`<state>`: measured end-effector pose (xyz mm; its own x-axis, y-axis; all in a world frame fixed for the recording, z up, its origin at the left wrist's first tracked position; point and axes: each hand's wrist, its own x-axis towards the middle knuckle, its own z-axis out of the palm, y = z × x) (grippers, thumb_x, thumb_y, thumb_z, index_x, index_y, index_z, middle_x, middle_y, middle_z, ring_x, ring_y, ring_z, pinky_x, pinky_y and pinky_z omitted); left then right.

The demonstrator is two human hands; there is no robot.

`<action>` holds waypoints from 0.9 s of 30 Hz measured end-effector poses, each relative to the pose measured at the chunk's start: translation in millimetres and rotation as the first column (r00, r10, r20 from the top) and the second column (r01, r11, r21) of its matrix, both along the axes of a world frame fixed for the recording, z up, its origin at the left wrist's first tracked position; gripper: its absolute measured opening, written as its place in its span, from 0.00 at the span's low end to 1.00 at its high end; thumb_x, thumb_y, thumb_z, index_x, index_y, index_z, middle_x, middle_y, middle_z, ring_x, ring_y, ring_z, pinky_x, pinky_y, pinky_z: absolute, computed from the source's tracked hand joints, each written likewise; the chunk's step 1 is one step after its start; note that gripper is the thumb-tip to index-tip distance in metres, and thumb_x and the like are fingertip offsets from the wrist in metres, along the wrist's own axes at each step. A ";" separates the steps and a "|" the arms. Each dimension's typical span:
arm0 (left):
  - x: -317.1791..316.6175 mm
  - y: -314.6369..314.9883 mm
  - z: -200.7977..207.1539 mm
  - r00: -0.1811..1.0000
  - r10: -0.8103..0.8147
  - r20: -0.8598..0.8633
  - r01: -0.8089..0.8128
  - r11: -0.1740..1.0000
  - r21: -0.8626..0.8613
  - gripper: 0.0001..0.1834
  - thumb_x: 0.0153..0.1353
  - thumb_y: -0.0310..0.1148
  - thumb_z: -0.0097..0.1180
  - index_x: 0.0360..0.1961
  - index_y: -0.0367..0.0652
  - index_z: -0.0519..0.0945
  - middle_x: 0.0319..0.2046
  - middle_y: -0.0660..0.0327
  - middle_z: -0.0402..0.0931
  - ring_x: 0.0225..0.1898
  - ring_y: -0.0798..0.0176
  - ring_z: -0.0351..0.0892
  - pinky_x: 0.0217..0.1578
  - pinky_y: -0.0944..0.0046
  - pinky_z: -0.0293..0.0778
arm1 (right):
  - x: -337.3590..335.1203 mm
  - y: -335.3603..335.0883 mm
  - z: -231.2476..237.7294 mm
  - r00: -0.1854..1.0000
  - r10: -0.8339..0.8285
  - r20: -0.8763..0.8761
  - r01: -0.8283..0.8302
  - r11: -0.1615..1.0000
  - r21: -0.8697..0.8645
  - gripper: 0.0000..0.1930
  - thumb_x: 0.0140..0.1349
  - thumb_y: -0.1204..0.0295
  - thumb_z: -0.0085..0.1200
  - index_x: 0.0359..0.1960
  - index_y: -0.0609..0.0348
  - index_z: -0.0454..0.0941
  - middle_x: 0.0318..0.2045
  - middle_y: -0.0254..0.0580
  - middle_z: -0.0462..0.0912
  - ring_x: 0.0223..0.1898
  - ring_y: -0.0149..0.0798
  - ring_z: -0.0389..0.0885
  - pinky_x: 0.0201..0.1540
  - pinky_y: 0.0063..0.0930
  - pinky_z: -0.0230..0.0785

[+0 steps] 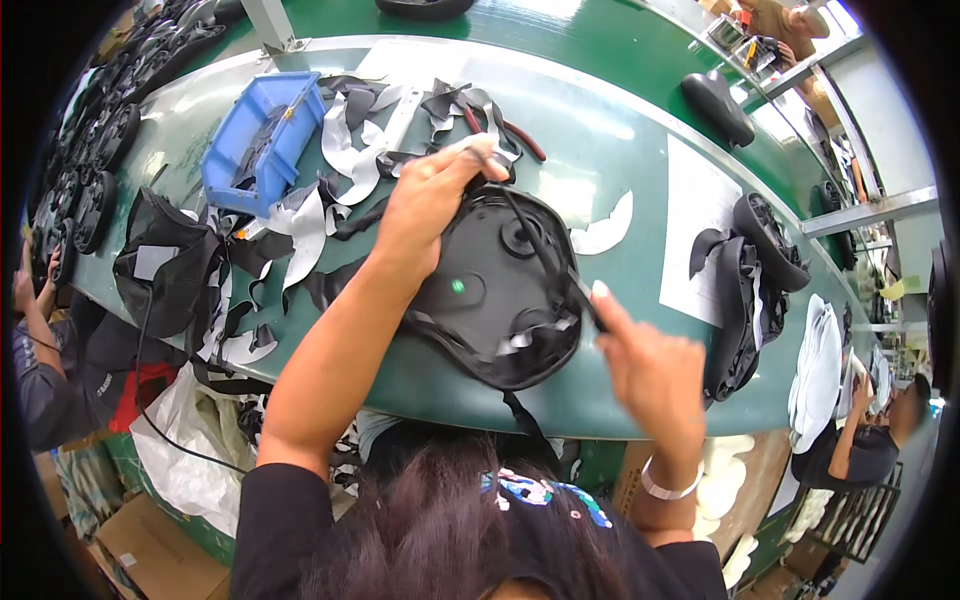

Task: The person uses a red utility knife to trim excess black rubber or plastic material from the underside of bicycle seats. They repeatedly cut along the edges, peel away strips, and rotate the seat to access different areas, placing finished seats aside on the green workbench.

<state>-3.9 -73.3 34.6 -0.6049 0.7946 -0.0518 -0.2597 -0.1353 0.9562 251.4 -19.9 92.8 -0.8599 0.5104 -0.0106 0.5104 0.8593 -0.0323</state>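
Note:
A black bicycle saddle (455, 315) lies underside up on the green table, its hollow shell facing me. My left hand (430, 195) is closed at the saddle's far end, pinching dark cover material at the rim. To the right of the saddle, my right hand (655, 375) is closed round a slim dark thing (585, 298) that reaches over the shell toward my left fingers. Motion blur hides whether it is a tool or a strip. Red-handled pliers (527, 142) lie just beyond my left hand, partly under scraps.
Black and white cover scraps (300, 235) litter the table's left, around a blue bin (215, 150). Trimmed-looking saddles (735, 315) stand at right beside a paper sheet (680, 225). A black bag-like piece (165, 265) with a cord lies left. Other people work at both sides.

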 end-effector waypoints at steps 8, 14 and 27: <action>31.2 -88.8 15.8 0.967 -0.237 -0.098 0.248 0.960 0.127 0.31 0.73 0.49 0.32 0.25 0.36 0.78 0.26 0.58 0.75 0.38 0.63 0.73 0.46 0.63 0.66 | -36.1 76.6 17.7 0.892 0.450 0.052 -0.440 0.888 -0.136 0.21 0.58 0.68 0.55 0.55 0.33 0.76 0.20 0.34 0.73 0.23 0.39 0.70 0.32 0.31 0.59; -39.4 -95.5 53.9 0.976 -0.126 -0.180 0.210 0.775 0.596 0.30 0.72 0.48 0.28 0.11 0.49 0.56 0.10 0.69 0.56 0.22 0.67 0.56 0.29 0.68 0.59 | 17.6 50.7 19.4 0.973 0.202 0.107 -0.189 0.974 -0.124 0.24 0.56 0.70 0.56 0.58 0.39 0.74 0.18 0.37 0.71 0.20 0.40 0.69 0.27 0.33 0.59; 45.8 0.5 21.1 0.364 -0.545 -0.755 0.663 0.721 -0.201 0.11 0.58 0.38 0.61 0.29 0.41 0.78 0.39 0.57 0.75 0.51 0.54 0.68 0.50 0.59 0.65 | 30.8 61.0 20.6 0.962 0.265 0.062 -0.251 0.953 -0.166 0.26 0.56 0.69 0.57 0.59 0.39 0.72 0.16 0.35 0.71 0.17 0.41 0.70 0.25 0.35 0.62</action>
